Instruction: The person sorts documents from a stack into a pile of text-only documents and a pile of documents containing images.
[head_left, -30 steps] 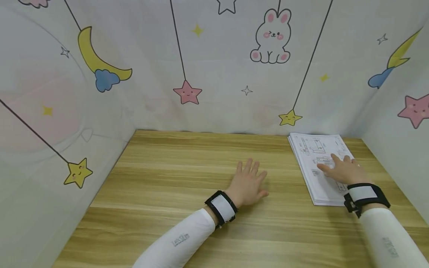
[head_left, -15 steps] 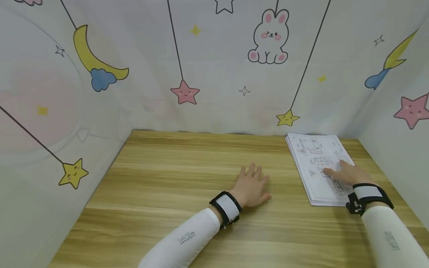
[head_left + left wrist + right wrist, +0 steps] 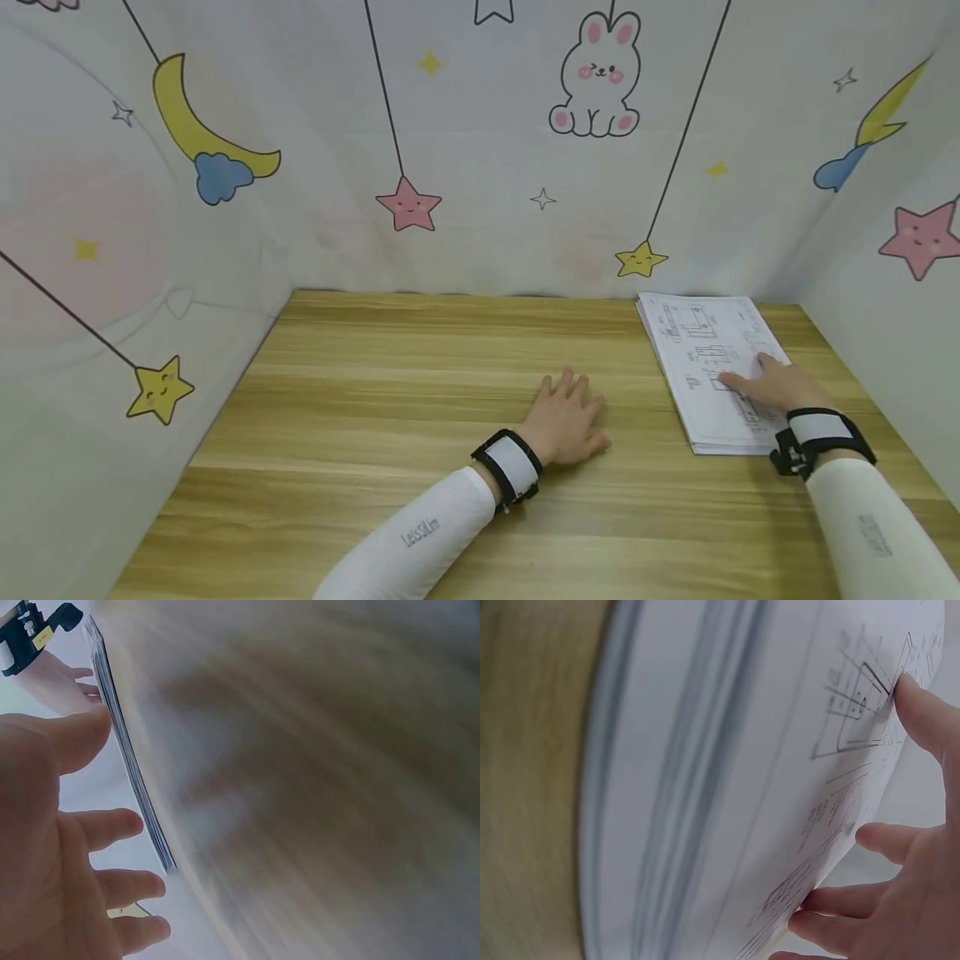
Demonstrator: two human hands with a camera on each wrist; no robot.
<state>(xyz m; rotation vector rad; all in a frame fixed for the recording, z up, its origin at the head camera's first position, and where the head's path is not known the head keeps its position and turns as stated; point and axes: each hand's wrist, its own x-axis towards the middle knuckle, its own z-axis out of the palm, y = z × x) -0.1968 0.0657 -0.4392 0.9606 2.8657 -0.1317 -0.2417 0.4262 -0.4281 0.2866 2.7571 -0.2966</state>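
A stack of white paper sheets [image 3: 701, 400] printed with technical drawings lies at the back right of the table. My right hand [image 3: 780, 387] is over its right part. In the right wrist view, the thumb [image 3: 922, 712] meets the printed top sheet, and the other fingers [image 3: 847, 900] reach toward the stack's far edge; whether they all touch is unclear. Left of the stack, my left hand [image 3: 561, 423] is palm down with fingers spread and holds nothing. The left wrist view shows the stack's layered edge [image 3: 127, 742] beyond that hand.
The wood-grain table [image 3: 375, 400] meets fabric walls printed with stars, a moon and a rabbit [image 3: 596, 83] at the back and both sides. Each wrist wears a black strap [image 3: 510, 467] with a camera, over white sleeves [image 3: 420, 533].
My right hand has drawn back slightly over the stack, and its fingers look less extended. The left hand has shifted a little to the right. The head view has moved slightly.
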